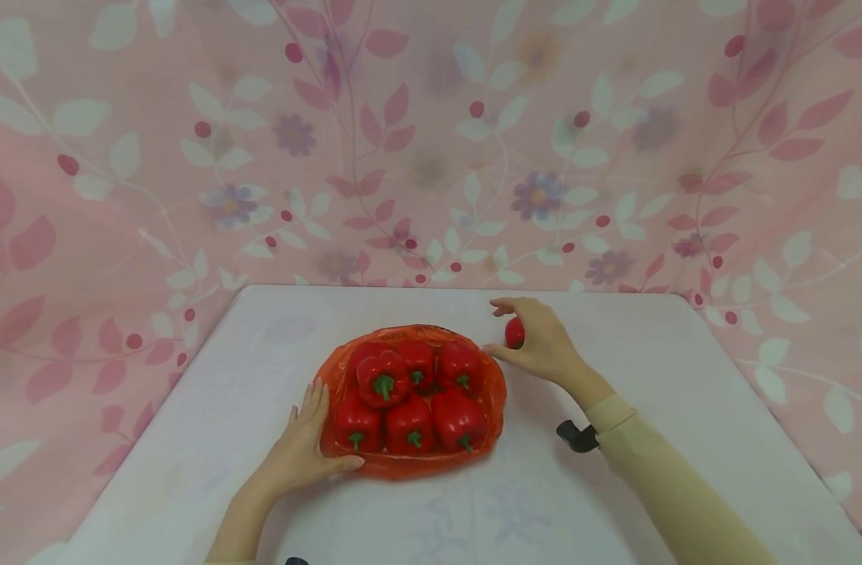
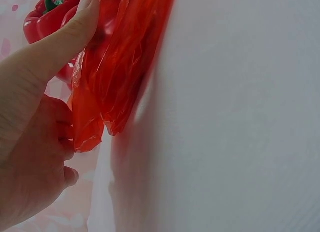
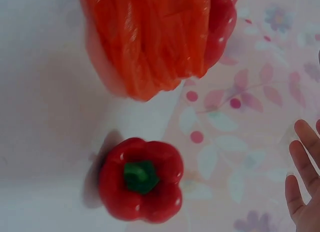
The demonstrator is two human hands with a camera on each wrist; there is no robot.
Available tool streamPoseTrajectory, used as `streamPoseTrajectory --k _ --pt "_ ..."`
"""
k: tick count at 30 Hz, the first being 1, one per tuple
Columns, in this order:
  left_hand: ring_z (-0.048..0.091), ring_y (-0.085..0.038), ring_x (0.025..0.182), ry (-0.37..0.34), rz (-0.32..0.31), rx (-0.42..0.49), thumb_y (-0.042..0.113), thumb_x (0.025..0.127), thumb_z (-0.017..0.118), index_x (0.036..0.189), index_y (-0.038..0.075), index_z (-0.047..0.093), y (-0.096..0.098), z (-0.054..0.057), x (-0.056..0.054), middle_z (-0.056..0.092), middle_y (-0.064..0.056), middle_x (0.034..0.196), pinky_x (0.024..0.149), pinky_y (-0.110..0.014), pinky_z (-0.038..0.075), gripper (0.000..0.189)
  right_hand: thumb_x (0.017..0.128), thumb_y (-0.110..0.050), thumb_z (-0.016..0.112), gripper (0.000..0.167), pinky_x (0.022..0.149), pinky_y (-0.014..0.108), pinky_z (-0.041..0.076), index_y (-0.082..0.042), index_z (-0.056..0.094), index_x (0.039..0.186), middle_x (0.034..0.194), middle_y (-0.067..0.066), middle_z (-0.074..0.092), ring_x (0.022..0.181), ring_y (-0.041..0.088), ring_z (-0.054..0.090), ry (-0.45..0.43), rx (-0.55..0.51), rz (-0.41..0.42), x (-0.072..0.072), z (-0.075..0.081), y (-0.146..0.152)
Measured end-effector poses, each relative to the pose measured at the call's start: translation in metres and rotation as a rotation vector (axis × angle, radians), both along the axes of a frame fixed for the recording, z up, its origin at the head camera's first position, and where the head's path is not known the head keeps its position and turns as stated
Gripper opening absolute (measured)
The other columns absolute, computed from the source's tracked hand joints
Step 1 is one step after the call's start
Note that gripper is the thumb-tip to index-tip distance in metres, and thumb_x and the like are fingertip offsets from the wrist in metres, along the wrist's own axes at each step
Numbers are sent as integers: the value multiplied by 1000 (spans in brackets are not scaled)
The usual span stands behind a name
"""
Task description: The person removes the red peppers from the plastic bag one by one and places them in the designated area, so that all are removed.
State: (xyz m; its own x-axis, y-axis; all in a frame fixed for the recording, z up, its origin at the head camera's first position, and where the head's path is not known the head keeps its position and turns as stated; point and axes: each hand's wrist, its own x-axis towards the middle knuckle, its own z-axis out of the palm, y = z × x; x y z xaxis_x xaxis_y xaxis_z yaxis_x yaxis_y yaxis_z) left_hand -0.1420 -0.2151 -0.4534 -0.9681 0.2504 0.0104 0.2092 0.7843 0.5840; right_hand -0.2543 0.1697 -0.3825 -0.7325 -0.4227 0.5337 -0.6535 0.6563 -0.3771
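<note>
Several red bell peppers with green stems (image 1: 385, 384) sit in an opened orange-red plastic bag (image 1: 403, 469) on the white table. At the bag's left side is my left hand (image 1: 297, 447), its fingers extended along the edge and its thumb by the front rim. Its thumb lies against the plastic bag (image 2: 125, 67) in the left wrist view. Right of the bag, my right hand (image 1: 540, 341) is arched with thumb and fingers apart around a single red bell pepper (image 1: 514, 333). The right wrist view shows that pepper (image 3: 142, 179) apart from the spread fingers (image 3: 305, 167).
The white table (image 1: 212, 439) ends at a back edge against a pink floral cloth (image 1: 431, 157), which also hangs at both sides. A black piece (image 1: 577, 436) is at the right wrist, and another dark piece (image 1: 297, 561) shows at the bottom edge.
</note>
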Motion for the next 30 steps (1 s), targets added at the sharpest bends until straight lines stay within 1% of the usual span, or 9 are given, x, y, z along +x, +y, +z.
streamPoseTrajectory --k 3,9,16,21,27,30 --pt "-2 -41 145 4 0 1 58 66 80 150 -9 13 0 -1 0 5 -25 158 111 -64 4 126 70 -38 86 73 93 50 43 -10 55 130 112 5 65 105 25 55 6 12 32 4 5 -7" --pt "-2 -41 144 22 -4 6 58 66 80 149 -9 13 0 0 0 5 -26 158 111 -64 5 127 70 -42 85 74 91 46 43 -10 55 130 110 2 65 103 22 56 57 31 103 9 12 -21" --pt "-3 -42 144 17 -3 4 59 67 80 150 -9 12 -1 0 0 5 -26 158 111 -64 5 127 69 -39 86 75 94 49 40 -7 54 129 112 3 64 108 23 54 65 38 184 13 16 -38" --pt "-3 -41 144 17 1 1 59 66 80 150 -9 12 -2 -2 -1 5 -25 158 111 -64 5 127 70 -42 85 75 97 46 39 -9 54 129 111 2 64 109 19 53 65 51 212 16 20 -52" --pt "-4 -39 145 11 1 9 59 65 80 150 -9 13 -2 -3 0 4 -24 158 112 -63 5 128 71 -45 83 72 93 42 40 -11 56 128 109 0 64 106 17 53 67 60 233 19 25 -66" --pt "-3 -40 145 12 3 8 59 66 80 150 -9 13 -1 -3 0 4 -24 158 112 -63 5 127 71 -46 83 72 93 41 40 -12 56 128 111 -1 63 105 16 53 68 72 240 20 26 -71"
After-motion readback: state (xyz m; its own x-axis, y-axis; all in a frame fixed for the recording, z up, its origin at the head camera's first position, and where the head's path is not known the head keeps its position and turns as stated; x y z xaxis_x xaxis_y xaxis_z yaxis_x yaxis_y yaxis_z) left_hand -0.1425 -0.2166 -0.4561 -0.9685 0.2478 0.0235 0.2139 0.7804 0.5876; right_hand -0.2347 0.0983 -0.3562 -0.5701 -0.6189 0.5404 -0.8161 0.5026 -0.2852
